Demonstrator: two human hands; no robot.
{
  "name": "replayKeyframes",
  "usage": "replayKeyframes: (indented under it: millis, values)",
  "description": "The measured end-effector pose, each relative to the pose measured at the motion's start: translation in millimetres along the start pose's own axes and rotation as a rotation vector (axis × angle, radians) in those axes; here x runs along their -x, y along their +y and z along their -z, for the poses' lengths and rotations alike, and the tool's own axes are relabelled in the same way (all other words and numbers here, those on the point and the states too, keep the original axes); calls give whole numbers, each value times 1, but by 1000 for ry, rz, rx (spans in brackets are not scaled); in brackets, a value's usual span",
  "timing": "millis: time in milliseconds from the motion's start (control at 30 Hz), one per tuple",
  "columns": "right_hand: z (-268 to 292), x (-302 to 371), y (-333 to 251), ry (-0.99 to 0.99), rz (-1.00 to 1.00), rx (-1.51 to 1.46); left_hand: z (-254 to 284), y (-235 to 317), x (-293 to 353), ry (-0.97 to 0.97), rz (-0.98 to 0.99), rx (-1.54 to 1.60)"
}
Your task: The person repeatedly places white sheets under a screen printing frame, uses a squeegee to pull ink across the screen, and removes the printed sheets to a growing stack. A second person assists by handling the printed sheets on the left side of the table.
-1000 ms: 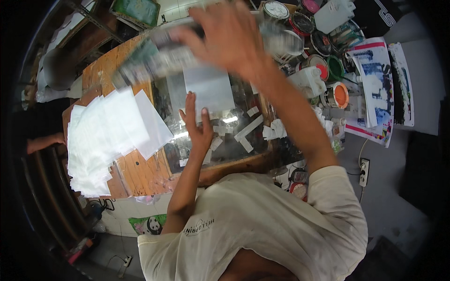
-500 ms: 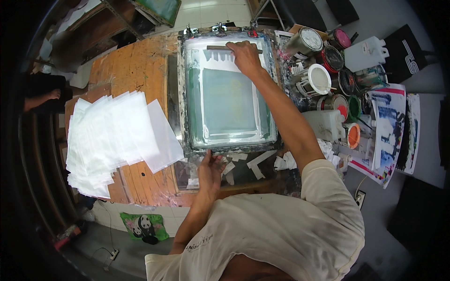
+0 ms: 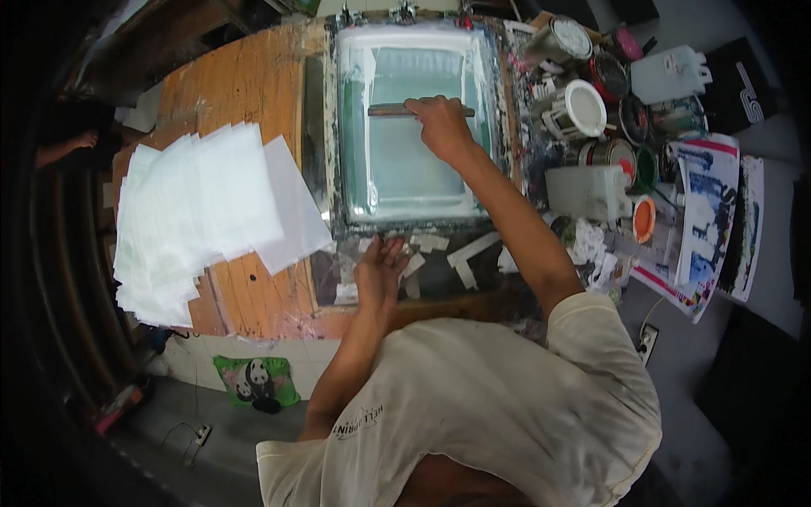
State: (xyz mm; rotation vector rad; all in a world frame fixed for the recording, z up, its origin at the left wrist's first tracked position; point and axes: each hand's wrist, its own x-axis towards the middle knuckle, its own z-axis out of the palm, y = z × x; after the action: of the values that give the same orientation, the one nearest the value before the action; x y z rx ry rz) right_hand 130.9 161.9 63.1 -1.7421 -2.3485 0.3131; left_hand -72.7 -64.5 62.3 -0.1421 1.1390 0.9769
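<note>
One squeegee (image 3: 387, 111) lies crosswise on the far half of the screen (image 3: 414, 173), gripped from above by the right hand (image 3: 443, 125), whose fingers cover its right part. Paint cans and jugs crowd the table to the right of the screen, among them a white-rimmed bucket (image 3: 585, 105) and an orange-topped tub (image 3: 644, 219); the right forearm crosses the screen's near right corner. The left hand (image 3: 380, 270) is loosely open just beside the near edge, palm partly upward; whether its fingertips touch the frame I cannot tell. The squeegee's long axis runs left to right, its ends toward the long sides, while the screen's own long axis runs away from the person. Three clamps (image 3: 403, 12) stand along the far edge. Two translucent jugs (image 3: 583, 193) show on the right. Leftward, one fanned pile of white sheets (image 3: 198, 211) covers the wood, too overlapped to count. Beyond it shows another person's hand (image 3: 88, 139).
</note>
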Motion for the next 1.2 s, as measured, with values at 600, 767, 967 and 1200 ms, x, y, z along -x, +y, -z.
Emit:
replayKeyframes:
  millis: [600, 767, 967, 1200]
  values:
    - [44, 157, -96, 155, 93, -62, -9, 10, 20, -117, -61, -8]
    - [136, 118, -112, 410, 166, -23, -63, 61, 71, -374, -318, 4]
    - [232, 27, -90, 484, 197, 62, -142, 126, -7, -452, -804, -109]
    - [320, -28, -110, 162, 12, -78, -124, 135, -211, 266, -1685, -1724]
